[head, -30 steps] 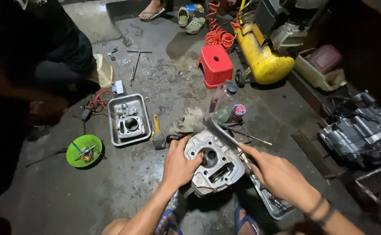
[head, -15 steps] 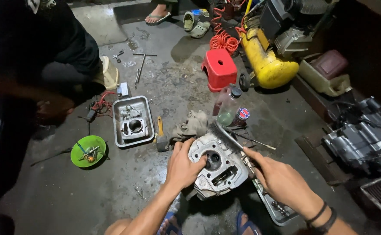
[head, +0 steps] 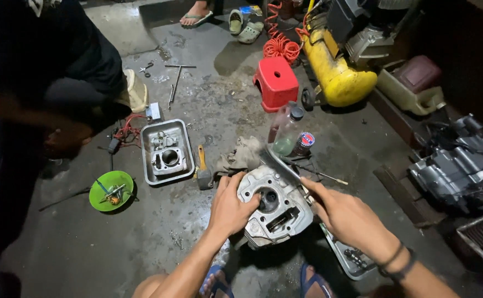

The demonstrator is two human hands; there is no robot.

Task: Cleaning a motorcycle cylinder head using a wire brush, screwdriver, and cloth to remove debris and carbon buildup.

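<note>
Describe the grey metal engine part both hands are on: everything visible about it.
The grey cast-metal engine cylinder head is blocky and grimy, with a round dark bore, a slotted opening showing a spring, and bolt holes. It sits tilted over the wet concrete floor. The left hand grips its left side; the right hand touches its right edge.

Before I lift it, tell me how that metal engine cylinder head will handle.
The cylinder head looks like solid cast metal, so probably heavy and rigid. The left hand and right hand both steady it. Its greasy surfaces may be slippery.
</note>
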